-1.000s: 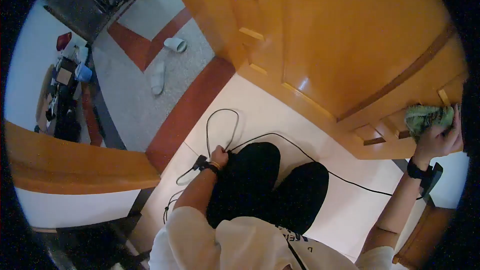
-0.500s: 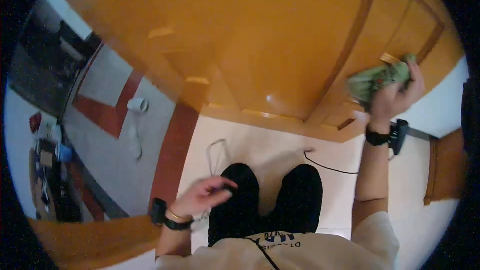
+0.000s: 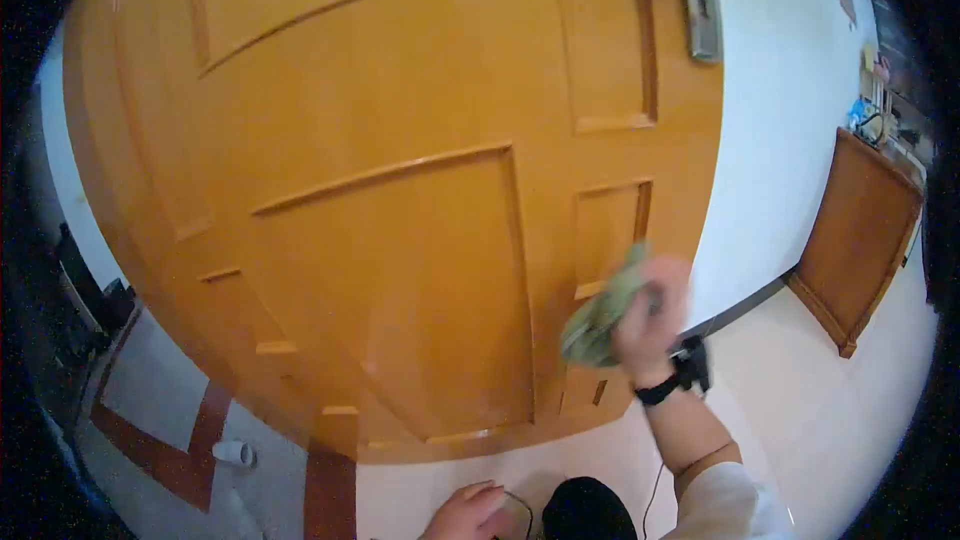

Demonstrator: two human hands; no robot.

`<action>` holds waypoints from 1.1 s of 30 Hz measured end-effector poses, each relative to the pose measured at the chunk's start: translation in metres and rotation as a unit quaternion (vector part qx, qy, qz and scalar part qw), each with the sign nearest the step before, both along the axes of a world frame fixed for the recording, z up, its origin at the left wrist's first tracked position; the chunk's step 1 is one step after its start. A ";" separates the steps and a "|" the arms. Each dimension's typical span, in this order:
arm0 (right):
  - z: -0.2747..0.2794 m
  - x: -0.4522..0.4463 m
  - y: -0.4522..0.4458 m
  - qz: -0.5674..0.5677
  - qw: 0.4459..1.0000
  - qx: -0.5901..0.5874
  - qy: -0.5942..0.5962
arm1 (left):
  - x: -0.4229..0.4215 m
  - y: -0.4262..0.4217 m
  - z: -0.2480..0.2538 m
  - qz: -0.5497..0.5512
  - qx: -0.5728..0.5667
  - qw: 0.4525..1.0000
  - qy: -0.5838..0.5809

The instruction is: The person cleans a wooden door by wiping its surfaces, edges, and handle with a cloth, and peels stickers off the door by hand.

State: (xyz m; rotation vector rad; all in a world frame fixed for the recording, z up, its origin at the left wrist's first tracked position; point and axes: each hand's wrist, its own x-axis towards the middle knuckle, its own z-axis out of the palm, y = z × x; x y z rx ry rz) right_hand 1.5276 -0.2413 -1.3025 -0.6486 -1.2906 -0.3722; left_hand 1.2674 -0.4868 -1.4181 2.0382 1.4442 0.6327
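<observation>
Green cloth (image 3: 596, 328) is in the right hand (image 3: 656, 312), near the door (image 3: 400, 280).

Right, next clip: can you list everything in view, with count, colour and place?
Door: 1, orange-brown, centre
Handle plate: 1, silver, door's upper right
Cloth: 1, green, against door's lower right
Wall: 1, white, right of door
Wooden panel: 1, brown, far right
Small items: uncountable, mixed, upper right edge
Slipper: at least 1, pale, lower left
Floor: pale at right; grey and red at left
Cable: count unclear, black, bottom
Wristband: 1, black, right wrist
Knee: 1, black-clad, bottom
Right hand: 1, blurred, on cloth
Left hand: 1, bottom edge
</observation>
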 end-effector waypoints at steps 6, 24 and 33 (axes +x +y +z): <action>0.188 0.081 0.076 -0.052 0.985 0.070 0.151 | 0.002 0.033 0.089 0.061 0.267 0.958 0.083; 0.020 0.050 0.039 -0.092 0.995 -0.015 0.021 | -0.053 0.143 0.256 0.187 0.497 0.785 0.318; 0.200 -0.105 0.054 -0.156 0.984 0.091 -0.002 | -0.094 0.121 0.230 0.305 0.441 0.792 0.293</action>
